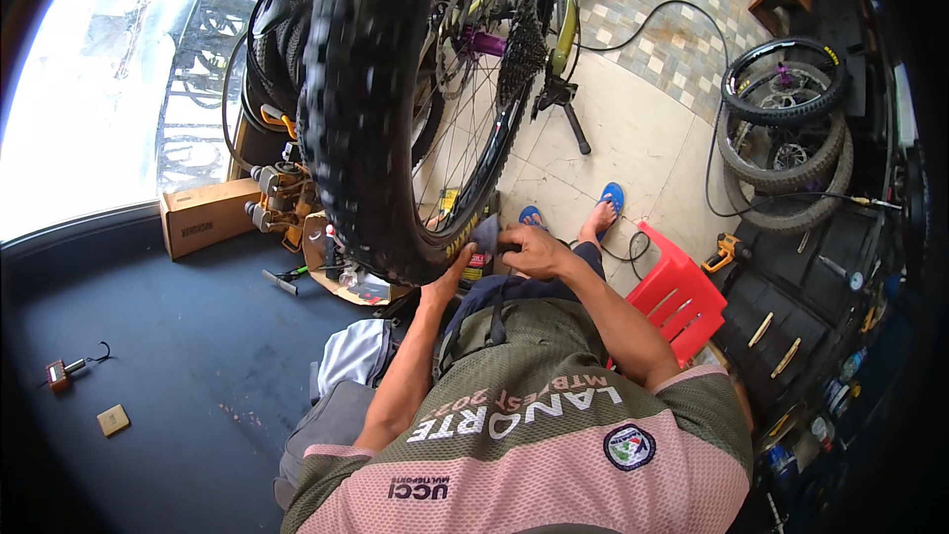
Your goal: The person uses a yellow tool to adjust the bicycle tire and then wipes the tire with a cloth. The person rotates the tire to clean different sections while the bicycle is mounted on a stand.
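Note:
A bicycle wheel with a wide knobby black tire (361,109) hangs upright in front of me on a yellow-green bike frame (568,15). My left hand (447,279) grips the tire's low near end, thumb up on the sidewall and the other fingers mostly hidden. To its right, my right hand (534,253) is closed with bent fingers at the edge of a grey cloth-like piece (484,233), which lies against the tire's sidewall. The wheel has a purple hub (484,43) and a black cassette (524,54).
A red plastic chair (672,302) stands at right, with a yellow drill (727,252) beyond it. Spare wheels (786,138) are stacked at far right, near a black hose (717,138). A cardboard box (208,218) and an open carton (346,282) sit on the left.

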Tool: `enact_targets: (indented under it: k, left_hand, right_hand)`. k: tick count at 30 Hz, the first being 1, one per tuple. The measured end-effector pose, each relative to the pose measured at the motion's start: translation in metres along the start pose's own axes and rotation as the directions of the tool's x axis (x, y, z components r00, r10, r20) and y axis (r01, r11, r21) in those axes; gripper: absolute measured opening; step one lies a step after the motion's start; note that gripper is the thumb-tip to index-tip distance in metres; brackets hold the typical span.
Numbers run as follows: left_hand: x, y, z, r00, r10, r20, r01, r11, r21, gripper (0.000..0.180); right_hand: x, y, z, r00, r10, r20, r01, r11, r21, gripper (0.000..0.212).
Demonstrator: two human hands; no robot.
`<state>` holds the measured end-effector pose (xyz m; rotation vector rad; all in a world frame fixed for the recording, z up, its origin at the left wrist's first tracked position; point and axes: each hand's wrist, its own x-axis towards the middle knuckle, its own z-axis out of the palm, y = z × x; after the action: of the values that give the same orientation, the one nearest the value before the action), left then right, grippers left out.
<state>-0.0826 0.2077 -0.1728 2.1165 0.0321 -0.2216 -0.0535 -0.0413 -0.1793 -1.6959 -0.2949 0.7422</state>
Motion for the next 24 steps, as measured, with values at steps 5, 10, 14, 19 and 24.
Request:
enact_targets:
  k: [5, 10, 14, 19, 24]
  left_hand:
    - [-0.025, 0.017, -0.036, 0.981, -0.181, 0.075, 0.170, 0.976, 0.138, 0.043]
    - [-0.031, 0.111, -0.058, 1.000, -0.007, 0.014, 0.006, 0.993, 0.122, 0.071]
    - [-0.026, 0.117, -0.033, 0.973, 0.165, -0.159, -0.133, 0.972, 0.195, 0.063]
    - [-0.019, 0.127, -0.034, 0.985, -0.011, -0.174, -0.002, 0.997, -0.071, 0.049]
    - [-0.010, 0.137, -0.037, 0.973, 0.050, -0.223, -0.070, 0.994, -0.082, 0.045]
  right_hand:
    - [0.003, 0.036, -0.003, 0.935, 0.087, -0.343, 0.017, 0.957, 0.288, 0.042]
    - [0.029, 0.000, -0.013, 0.815, 0.254, -0.521, 0.387, 0.430, 0.816, 0.030]
    - [0.089, -0.013, -0.005, 0.659, 0.310, -0.685, 0.458, 0.558, 0.693, 0.022]
    - [0.072, 0.008, 0.040, 0.662, 0.036, -0.749, 0.098, 0.986, 0.134, 0.040]
    - [0.070, -0.021, -0.005, 0.800, 0.280, -0.531, 0.395, 0.421, 0.817, 0.031]
